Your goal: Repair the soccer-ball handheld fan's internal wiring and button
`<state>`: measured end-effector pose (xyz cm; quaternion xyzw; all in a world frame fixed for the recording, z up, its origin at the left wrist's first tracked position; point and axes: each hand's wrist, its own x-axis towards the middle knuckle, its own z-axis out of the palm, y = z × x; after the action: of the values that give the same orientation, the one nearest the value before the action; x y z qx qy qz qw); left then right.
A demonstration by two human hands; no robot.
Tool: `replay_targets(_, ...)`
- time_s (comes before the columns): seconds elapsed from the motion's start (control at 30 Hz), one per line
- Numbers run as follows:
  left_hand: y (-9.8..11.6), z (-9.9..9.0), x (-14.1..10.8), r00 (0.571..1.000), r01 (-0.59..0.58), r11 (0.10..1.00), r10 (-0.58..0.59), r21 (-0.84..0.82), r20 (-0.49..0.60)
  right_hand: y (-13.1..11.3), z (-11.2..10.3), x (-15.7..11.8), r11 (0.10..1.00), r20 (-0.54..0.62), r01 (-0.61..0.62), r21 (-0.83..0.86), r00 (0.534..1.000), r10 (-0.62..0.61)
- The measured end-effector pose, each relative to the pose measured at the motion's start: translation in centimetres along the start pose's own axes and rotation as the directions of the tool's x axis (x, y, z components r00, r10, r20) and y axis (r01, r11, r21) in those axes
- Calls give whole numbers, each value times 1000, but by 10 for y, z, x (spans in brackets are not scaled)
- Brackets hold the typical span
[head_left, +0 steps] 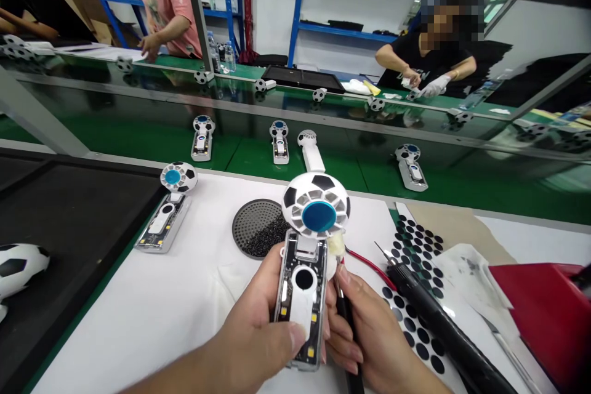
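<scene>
Held upright before me is a handheld fan (305,252) with a soccer-ball head, a blue round centre and a clear-cased handle showing a circuit board. My left hand (258,332) is closed around the handle, its thumb on the lower front. My right hand (373,326) grips a slim black-handled tool (344,314) close to the fan's right side. A pale yellowish piece shows by the tool's upper end, at the fan's neck; its kind is unclear. Another such fan (166,215) lies on the white work surface to the left.
A round black dish (256,228) of small black bits lies behind the fan. To the right are a sheet of black dots (422,338), a thick black pen-shaped tool (434,314) and a red container (545,308). Several fans lie on the green conveyor (240,154). People work beyond.
</scene>
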<state>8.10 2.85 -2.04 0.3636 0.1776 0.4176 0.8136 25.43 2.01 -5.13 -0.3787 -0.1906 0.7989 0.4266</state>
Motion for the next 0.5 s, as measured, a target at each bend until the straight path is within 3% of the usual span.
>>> replay_targets(0.1, 0, 0, 3, 998, 26, 999, -27, -25, -51, 0, 0, 0, 1000, -11, 1, -8, 1000, -2)
replay_targets(0.5, 0, 0, 2, 999, 7, 1000, -8, -17, -42, 1, -2, -1, 1000, -4, 0, -19, 1000, 0)
